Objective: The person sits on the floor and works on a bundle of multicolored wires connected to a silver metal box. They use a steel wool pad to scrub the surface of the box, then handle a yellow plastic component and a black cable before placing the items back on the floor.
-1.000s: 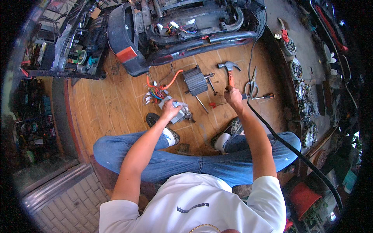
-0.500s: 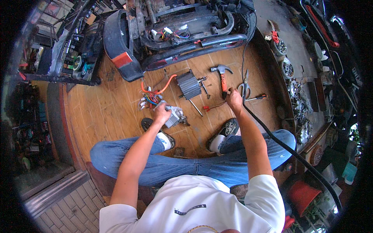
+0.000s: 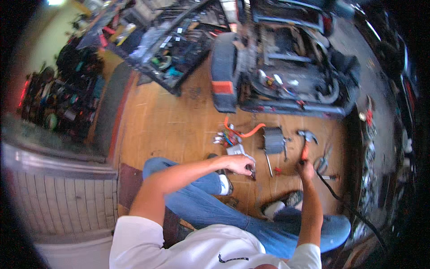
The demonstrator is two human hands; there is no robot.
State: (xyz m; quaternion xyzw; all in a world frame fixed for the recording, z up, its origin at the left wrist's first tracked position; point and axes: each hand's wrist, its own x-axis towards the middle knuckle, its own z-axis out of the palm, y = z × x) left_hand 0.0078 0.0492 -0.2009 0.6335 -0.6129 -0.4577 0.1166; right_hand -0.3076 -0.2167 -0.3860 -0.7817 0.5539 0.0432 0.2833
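Note:
My left hand (image 3: 242,164) is beside a grey box (image 3: 234,150) with a bundle of coloured wires (image 3: 227,138) at its far end. Its fingers curl down at the box's near end, around something dark and blurred. My right hand (image 3: 306,169) is closed in a pinch near the butt of a claw hammer (image 3: 306,145) with an orange grip. A thin wire with a red connector (image 3: 278,170) runs toward those fingers. Between my hands lies a finned dark motor (image 3: 274,140), with a metal rod (image 3: 268,165) in front of it.
Grey-handled scissors (image 3: 321,163) and a screwdriver (image 3: 330,177) lie right of my right hand, beside a thick black cable (image 3: 345,201). An orange cable (image 3: 251,132) curves behind the box. A partly stripped vehicle body (image 3: 291,96) stands beyond. At the far left is a black tray of parts (image 3: 168,67).
The view has swung left, so the floor items appear farther right. My left hand has shifted from the top of the grey box to its near end. My right hand stays by the hammer.

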